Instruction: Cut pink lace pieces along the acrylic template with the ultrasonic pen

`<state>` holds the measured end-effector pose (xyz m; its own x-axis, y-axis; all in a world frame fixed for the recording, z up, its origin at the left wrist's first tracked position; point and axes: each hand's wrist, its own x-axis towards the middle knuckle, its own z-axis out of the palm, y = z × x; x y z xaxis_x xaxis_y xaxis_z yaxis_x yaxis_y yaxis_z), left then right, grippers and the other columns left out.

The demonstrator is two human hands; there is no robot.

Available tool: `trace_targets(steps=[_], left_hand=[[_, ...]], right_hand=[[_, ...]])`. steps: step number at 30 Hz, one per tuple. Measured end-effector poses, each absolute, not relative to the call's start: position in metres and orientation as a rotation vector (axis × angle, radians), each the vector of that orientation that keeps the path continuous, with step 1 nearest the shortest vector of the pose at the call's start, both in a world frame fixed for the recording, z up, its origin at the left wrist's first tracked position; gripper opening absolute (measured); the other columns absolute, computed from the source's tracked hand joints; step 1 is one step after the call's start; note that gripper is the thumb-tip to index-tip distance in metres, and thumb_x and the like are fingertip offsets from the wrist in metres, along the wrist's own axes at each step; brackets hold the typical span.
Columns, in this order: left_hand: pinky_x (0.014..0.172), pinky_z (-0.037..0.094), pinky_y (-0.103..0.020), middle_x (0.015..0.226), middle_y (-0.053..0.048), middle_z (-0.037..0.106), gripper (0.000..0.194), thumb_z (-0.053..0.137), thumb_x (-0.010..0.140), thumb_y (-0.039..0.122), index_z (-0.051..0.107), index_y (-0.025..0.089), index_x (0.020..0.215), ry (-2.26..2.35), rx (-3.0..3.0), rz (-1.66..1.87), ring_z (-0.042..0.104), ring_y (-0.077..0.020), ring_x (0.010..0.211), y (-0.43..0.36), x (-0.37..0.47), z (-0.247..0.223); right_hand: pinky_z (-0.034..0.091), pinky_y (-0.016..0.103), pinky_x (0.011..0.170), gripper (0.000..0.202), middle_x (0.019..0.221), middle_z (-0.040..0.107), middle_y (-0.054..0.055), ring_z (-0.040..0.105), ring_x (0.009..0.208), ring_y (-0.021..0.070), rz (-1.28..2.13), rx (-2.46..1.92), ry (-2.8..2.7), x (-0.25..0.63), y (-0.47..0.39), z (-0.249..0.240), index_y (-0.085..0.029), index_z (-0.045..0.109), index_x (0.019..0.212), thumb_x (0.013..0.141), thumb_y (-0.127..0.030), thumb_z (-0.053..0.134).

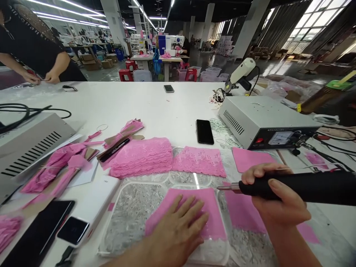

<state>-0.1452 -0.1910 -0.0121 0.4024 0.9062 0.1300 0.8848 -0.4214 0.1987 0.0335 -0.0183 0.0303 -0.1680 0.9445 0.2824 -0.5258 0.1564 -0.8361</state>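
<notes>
My left hand (180,228) lies flat with its fingers spread on a pink fabric piece (215,218). Beneath that piece is a clear plastic template (125,207) with a rounded raised rim. Held in my right hand (278,196) is a thick black handpiece (325,187) with a narrow metal tip (228,188), which points left near the fabric's upper right corner. Whether the tip touches anything, I cannot tell. More pink fabric (244,211) lies under and beside the handpiece. Behind my hands are a stack of pink lace pieces (141,157) and a single lace piece (198,161).
A grey control box (269,118) stands at right, another (33,148) at left. Around them lie a phone (205,131), a smartwatch (73,230), a white box (97,204), a black marker (114,150) and bundled pink strips (61,167). Another person (36,44) works at far left.
</notes>
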Motion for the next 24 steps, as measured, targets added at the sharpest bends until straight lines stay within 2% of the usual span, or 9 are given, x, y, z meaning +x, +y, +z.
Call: trace_targets(steps=[6,12,19,24], left_hand=[[0.114,0.029,-0.059,0.154,-0.013,0.036,0.053,0.053,0.098,0.038,0.039,0.019,0.145,1.58,2.532,0.341,0.029,-0.0313,0.144,-0.175,-0.132,-0.014],[0.115,0.027,-0.059,0.155,-0.008,0.035,0.059,0.056,0.096,0.041,0.034,0.023,0.149,1.557,2.596,0.26,0.03,-0.0317,0.144,-0.169,-0.132,-0.02],[0.119,0.019,-0.057,0.154,-0.007,0.038,0.055,0.055,0.097,0.04,0.039,0.023,0.147,1.528,2.601,0.299,0.03,-0.0284,0.144,-0.168,-0.133,-0.019],[0.117,0.022,-0.059,0.154,-0.008,0.038,0.054,0.054,0.098,0.042,0.039,0.024,0.146,1.513,2.573,0.303,0.029,-0.0298,0.145,-0.168,-0.133,-0.021]], right_hand=[[0.047,0.031,0.05,0.014,0.07,0.055,0.0,0.054,0.054,0.0142,1.382,-0.486,-1.073,0.039,-0.019,0.027,-0.02,0.065,0.081,0.068,-0.023,0.064],[0.048,0.029,0.052,0.014,0.07,0.057,0.0,0.056,0.055,0.0133,1.384,-0.444,-1.055,0.04,-0.019,0.028,-0.02,0.065,0.084,0.071,-0.023,0.065],[0.049,0.031,0.052,0.014,0.072,0.058,0.001,0.056,0.055,0.0141,1.377,-0.433,-1.087,0.037,-0.021,0.027,-0.021,0.065,0.085,0.071,-0.025,0.064],[0.048,0.031,0.052,0.014,0.072,0.057,0.001,0.056,0.056,0.014,1.369,-0.422,-1.106,0.033,-0.022,0.026,-0.021,0.064,0.085,0.072,-0.025,0.064]])
